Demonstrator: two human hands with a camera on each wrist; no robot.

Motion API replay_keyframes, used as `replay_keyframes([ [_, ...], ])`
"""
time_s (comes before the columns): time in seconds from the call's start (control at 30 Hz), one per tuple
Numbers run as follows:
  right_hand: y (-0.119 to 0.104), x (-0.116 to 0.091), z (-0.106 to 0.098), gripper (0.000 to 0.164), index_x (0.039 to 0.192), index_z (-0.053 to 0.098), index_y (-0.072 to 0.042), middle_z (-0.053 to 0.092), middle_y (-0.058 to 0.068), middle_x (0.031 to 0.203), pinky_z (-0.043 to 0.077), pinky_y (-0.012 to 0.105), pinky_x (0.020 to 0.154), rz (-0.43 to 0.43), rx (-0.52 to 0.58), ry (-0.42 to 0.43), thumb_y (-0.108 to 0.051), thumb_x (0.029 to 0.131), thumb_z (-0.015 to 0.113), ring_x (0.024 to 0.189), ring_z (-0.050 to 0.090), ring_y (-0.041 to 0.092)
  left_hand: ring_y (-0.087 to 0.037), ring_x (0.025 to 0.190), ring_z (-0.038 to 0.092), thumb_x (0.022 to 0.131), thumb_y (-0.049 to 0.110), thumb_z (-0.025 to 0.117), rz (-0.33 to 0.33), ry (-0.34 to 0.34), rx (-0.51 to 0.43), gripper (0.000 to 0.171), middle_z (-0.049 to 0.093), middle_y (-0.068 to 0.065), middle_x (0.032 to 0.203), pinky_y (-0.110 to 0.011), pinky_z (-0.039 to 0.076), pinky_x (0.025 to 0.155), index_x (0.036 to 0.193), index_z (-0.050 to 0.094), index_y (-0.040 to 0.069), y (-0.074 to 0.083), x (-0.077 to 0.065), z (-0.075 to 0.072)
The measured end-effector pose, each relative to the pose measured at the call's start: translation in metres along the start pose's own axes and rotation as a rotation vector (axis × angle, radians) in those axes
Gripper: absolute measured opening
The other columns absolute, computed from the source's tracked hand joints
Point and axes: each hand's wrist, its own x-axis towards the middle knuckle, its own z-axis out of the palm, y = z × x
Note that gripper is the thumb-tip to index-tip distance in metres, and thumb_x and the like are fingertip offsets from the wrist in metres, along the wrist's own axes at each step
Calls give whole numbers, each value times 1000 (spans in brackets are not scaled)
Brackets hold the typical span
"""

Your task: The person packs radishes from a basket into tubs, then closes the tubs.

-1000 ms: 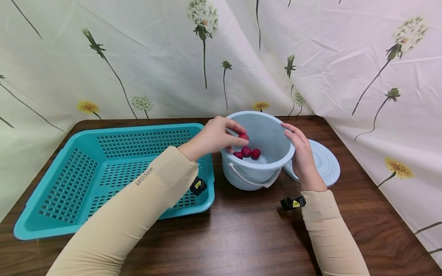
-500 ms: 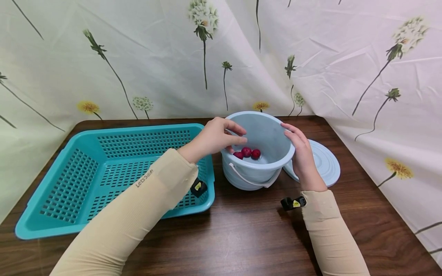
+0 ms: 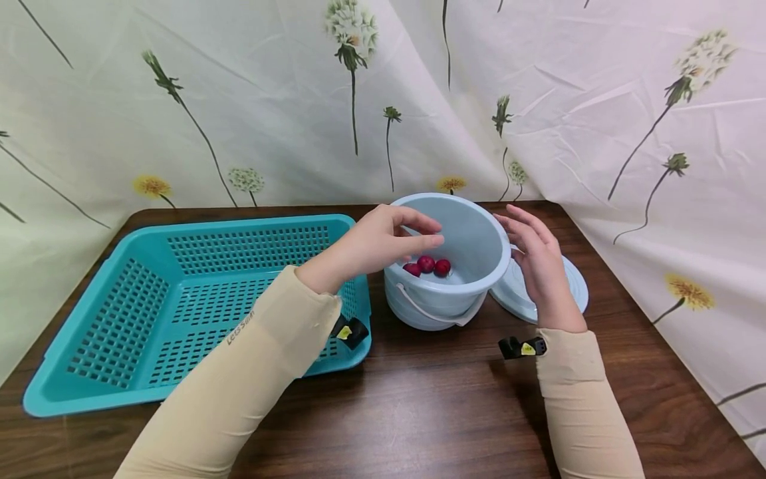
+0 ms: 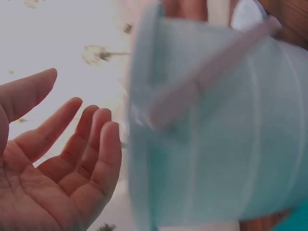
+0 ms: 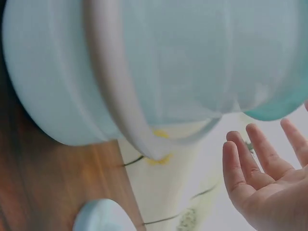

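A light blue bucket stands upright, and three small round red radishes show at its bottom. My left hand hovers over the bucket's left rim, its fingers apart and holding nothing. In the left wrist view that hand is spread beside the rim. Just off the right rim is my right hand, fingers relaxed, nothing in it. The right wrist view has the right hand apart from the bucket wall. The bucket's white handle hangs down at the front.
A turquoise perforated basket takes up the left of the dark wooden table. Partly behind the right hand lies a light blue lid. A white flowered cloth hangs behind the table.
The left hand let go of a radish into the bucket, then shifted slightly right. The right hand has come off the bucket rim and moved right.
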Motion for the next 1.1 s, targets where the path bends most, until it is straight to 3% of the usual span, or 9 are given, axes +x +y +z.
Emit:
replay_keyframes([
  [0.13,-6,-2,-9,24,124,64,-17,72,-5,113,54,24,83,-45,29,-27,-20,102,54,98,67,12,-15,98,66,93,34,69,37,1,-11,33,66,3,121,-33,57,85,123,68,19,10,-7,5],
  [0.27,-12,-4,-18,31,128,62,-8,73,0,114,56,26,87,-84,116,-41,-9,105,42,101,69,17,-14,102,66,94,33,69,82,-8,-37,35,68,2,120,-34,58,83,125,68,18,17,-13,11],
  [0.4,-19,-5,-25,39,130,61,-3,71,4,120,58,29,88,-97,262,-2,-1,105,31,101,71,20,-12,103,66,94,31,68,133,-21,-78,36,68,3,122,-31,57,85,127,66,16,22,-17,20],
  [0.57,-26,-7,-35,40,126,63,-3,70,7,121,59,31,85,-82,379,50,3,103,31,98,73,24,-9,109,63,94,30,68,195,-2,-102,35,66,6,126,-27,54,90,127,66,18,27,-23,35],
  [0.7,-30,-7,-45,34,124,65,-3,72,7,119,60,30,84,-80,357,35,3,101,40,97,74,23,-12,117,61,94,29,67,223,-8,-141,36,65,6,129,-26,51,95,128,65,18,30,-24,52],
  [0.9,-31,-5,-61,27,119,67,-5,74,5,115,59,27,84,-62,288,-48,1,99,51,97,74,19,-11,126,56,96,28,66,242,-50,-274,38,61,5,135,-22,50,99,131,63,15,27,-20,83],
  [1.1,-33,-5,-78,25,118,68,-7,74,5,113,58,25,84,-27,283,-65,-1,99,53,99,73,17,-3,108,65,99,27,61,232,-115,-376,41,59,1,138,-16,51,90,138,57,14,18,-8,119],
])
